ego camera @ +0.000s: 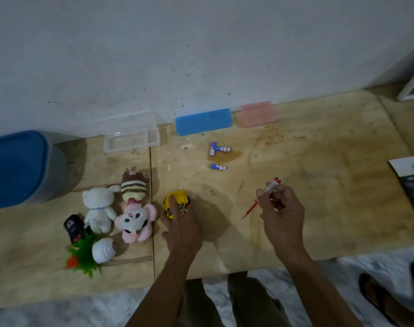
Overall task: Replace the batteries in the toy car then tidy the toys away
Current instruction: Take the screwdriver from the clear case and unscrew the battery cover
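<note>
Left hand [181,226] gripping yellow toy car [176,204], right hand [281,208] holding screwdriver [260,199]

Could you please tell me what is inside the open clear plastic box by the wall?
Nothing shows inside the clear box; through its bottom I see only the wooden table. Its raised lid leans towards the wall. The picture is soft, so something very small could go unseen.
</note>
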The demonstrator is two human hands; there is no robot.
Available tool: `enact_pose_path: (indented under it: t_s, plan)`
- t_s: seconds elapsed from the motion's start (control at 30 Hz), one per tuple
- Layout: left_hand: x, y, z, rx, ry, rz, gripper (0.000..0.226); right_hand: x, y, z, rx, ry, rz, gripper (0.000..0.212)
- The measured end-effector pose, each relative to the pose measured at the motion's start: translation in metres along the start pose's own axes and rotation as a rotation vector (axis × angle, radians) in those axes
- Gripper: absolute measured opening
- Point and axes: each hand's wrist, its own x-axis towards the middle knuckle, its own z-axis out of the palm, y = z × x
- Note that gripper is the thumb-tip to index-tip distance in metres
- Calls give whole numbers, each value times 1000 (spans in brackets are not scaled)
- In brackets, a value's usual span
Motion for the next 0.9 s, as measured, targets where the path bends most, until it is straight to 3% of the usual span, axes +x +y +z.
enact_pose_path:
  t_s: [0.13,0.27,0.43,0.57,0.7,0.9]
  plan:
    - [-2,-3,-1,-61,37,69,67,2,-1,-15,-3,-13,-4,14]
    - [-30,3,-25,-352,68,91,76,-5,-11,-16,20,-41,-21,11]
    - [-73,6,-58,-714,45,78,57,-29,-43,-1,43,-115,-103,10]
    - [-102,0,-79,-1014,-36,104,69,-58,-70,10,26,-171,-197,13]
    - [-134,-16,-89,-1335,-13,108,77,-95,-92,6,3,-193,-309,17]
    - [-169,-50,-88,-1464,-72,94,68,-145,-98,-4,-33,-197,-439,19]
